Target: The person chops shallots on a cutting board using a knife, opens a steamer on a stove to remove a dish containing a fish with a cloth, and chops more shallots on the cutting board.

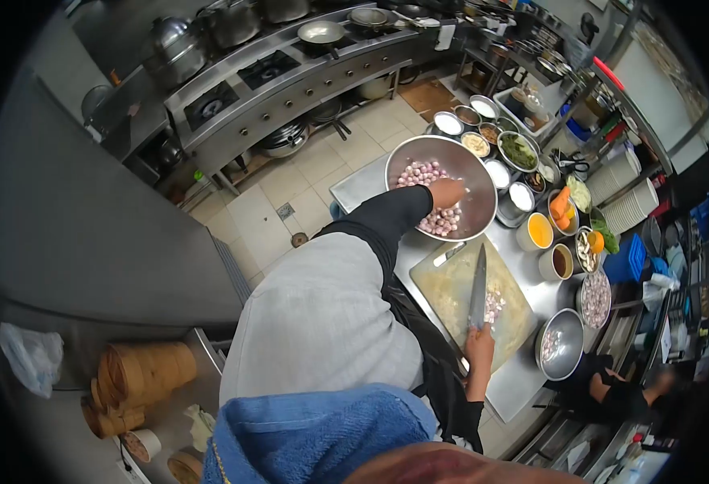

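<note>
My left hand (448,193) reaches into a large steel bowl (478,172) of small pinkish shallots (424,174). Its fingers look drawn together near a pale spot, and I cannot make out what they hold. My right hand (478,348) is wrapped round the handle of a large kitchen knife (478,289), whose blade lies over the cutting board (440,292) and points towards the bowl. Chopped shallot pieces (494,306) lie on the board beside the blade. A small white-handled tool (449,255) rests at the board's edge close to the bowl.
A smaller steel bowl (562,342) with some shallots stands beyond the board. Cups of orange (540,231) and brown liquid (561,260) and several ingredient bowls line the table's far side. A stove (290,89) stands to my left. Another person (612,387) is at the right.
</note>
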The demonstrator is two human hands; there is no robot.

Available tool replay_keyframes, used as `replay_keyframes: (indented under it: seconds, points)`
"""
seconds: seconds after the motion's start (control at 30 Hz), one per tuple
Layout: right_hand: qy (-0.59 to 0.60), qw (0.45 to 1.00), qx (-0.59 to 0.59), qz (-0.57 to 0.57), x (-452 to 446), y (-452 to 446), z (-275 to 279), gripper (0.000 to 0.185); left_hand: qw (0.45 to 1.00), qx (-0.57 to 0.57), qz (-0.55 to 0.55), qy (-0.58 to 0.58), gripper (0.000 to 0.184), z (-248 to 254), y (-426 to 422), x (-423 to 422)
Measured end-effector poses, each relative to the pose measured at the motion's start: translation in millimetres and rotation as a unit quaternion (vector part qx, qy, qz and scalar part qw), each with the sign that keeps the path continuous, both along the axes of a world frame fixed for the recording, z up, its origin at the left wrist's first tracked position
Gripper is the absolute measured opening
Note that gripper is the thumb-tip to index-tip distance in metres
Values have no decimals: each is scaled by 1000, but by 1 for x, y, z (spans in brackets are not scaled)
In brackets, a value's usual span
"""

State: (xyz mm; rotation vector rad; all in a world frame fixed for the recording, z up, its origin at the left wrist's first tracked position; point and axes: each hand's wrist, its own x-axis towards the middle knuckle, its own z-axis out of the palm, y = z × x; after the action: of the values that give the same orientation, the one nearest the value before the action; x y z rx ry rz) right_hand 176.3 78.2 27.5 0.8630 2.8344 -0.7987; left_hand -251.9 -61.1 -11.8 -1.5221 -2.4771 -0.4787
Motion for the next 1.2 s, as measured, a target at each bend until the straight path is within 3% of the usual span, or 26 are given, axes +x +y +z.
replay_keyframes:
  seconds: [0.1,0.17,0.23,0.3,0.4,0.43,0.5,0.53,0.63,0.73,0.9,1.1,1.2]
  points:
    - [-33,999,-21,-15,-2,7,10,32,990,121,-5,-75,19,39,16,11]
    - [-25,999,-29,-13,-2,12,1,32,944,302,-59,-118,15,96,22,61]
    - [-17,999,-43,-8,-1,19,-7,32,932,249,-95,-246,16,131,23,118]
    - [-9,998,-62,0,3,26,-12,32,916,141,-242,-286,19,119,21,160]
    - [33,996,-69,34,1,26,-9,38,898,52,-331,-284,20,48,25,204]
    - [-19,997,-71,5,-7,23,-10,42,855,132,-349,-361,18,15,25,209]
    - [-11,1000,-27,9,-5,26,-32,45,888,129,-316,-307,16,-24,25,212]
    - [-44,999,-16,2,-7,16,-4,41,866,172,-348,-316,12,-15,21,216]
    - [-24,998,56,2,-3,-4,28,28,903,130,-302,-275,7,4,18,220]
    - [-20,999,49,-14,-11,-5,-4,24,897,122,-272,-325,10,-5,23,225]
    - [-80,994,71,4,-13,-17,46,26,894,104,-247,-360,10,4,19,229]
    - [-89,996,27,4,-29,-9,13,27,889,131,-256,-356,10,0,19,228]
    - [-117,993,25,2,-30,-13,48,30,893,123,-242,-359,9,0,17,228]
